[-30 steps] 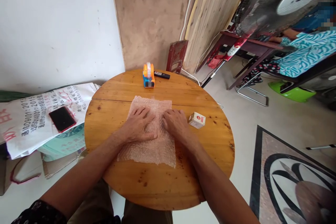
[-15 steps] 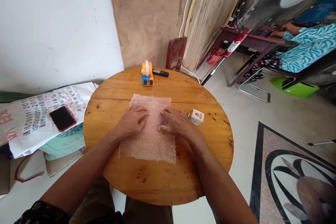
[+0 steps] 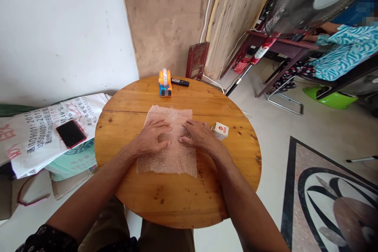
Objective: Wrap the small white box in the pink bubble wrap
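Observation:
A sheet of clear bubble wrap (image 3: 171,161) lies spread on the round wooden table (image 3: 165,208). My left hand (image 3: 152,137) rests on its left side, fingers stretched and thumb apart. On the right side of the sheet lies my right hand (image 3: 197,136), also with spread fingers, holding nothing. Just beyond the right hand's knuckles stands a small white box (image 3: 220,130) with red print. Toward the far edge of the table sit an orange and blue tape dispenser (image 3: 165,83) with a roll of clear tape and, beside it, a black handheld object (image 3: 180,82).
A phone (image 3: 71,134) lies on printed white sacks (image 3: 38,141) left of the table. Behind the table stands a dark red chair (image 3: 197,61). A standing fan (image 3: 262,51) is at the right, near another person in a patterned blue garment (image 3: 345,53) at a desk.
My left hand has shifted slightly right, its fingers more extended. The near edge of the bubble wrap has moved a little away from me. My right hand stays nearly in place.

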Available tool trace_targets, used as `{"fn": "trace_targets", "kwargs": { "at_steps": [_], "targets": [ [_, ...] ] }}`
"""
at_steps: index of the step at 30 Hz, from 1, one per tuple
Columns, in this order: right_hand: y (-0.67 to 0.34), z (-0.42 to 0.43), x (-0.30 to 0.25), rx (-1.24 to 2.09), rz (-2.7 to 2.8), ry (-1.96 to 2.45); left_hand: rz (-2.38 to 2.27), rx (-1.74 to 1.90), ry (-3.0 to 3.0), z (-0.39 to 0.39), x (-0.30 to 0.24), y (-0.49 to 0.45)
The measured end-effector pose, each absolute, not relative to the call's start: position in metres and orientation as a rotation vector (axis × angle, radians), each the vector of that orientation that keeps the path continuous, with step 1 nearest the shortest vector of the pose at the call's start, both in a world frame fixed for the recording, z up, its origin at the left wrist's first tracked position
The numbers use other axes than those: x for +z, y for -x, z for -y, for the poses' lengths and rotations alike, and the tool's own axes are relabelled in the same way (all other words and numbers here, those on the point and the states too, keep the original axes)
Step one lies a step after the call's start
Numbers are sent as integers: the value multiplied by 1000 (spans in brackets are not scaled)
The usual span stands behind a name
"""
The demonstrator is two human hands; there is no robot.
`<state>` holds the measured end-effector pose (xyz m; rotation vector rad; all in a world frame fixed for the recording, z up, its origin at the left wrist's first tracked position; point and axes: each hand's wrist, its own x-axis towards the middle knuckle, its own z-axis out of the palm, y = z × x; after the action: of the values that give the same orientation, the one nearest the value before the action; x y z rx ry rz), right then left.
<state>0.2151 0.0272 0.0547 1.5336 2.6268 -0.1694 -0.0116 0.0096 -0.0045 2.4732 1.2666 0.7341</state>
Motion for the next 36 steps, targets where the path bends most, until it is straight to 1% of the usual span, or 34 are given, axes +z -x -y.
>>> {"fn": "trace_targets", "kwargs": {
  "at_steps": [4,7,11,14,18,21,24,27,30,32,34,36],
  "targets": [
    [-218,-26,54,-197,-2679,-1523,-1223,553,-2507,-6,-2,7],
    [-227,-27,60,-210,-2753,-1553,-1224,504,-2533,-5,-1,7],
    [-261,-33,74,-83,-2767,-1720,-1212,483,-2550,-6,-1,8],
    [-297,-39,80,1,-2644,-1863,-1203,495,-2553,-6,-1,8],
    [-333,-41,70,-129,-2368,-2016,-1184,502,-2562,-6,0,7],
    [-342,-35,60,-284,-2308,-2167,-1188,517,-2551,-6,-1,8],
    [-326,-22,63,-545,-2508,-2265,-1182,540,-2523,-7,-3,8],
    [-284,-5,76,-1087,-2829,-2034,-1162,571,-2492,-7,-3,9],
    [-235,2,79,-1537,-2904,-1665,-1134,619,-2467,-7,0,10],
    [-211,-1,69,-1799,-2851,-1450,-1128,674,-2382,-8,3,11],
    [-199,-7,51,-1964,-2730,-1403,-1126,756,-2198,-11,4,12],
    [-196,-13,33,-1992,-2691,-1478,-1101,844,-1993,-13,3,14]
  ]
}}
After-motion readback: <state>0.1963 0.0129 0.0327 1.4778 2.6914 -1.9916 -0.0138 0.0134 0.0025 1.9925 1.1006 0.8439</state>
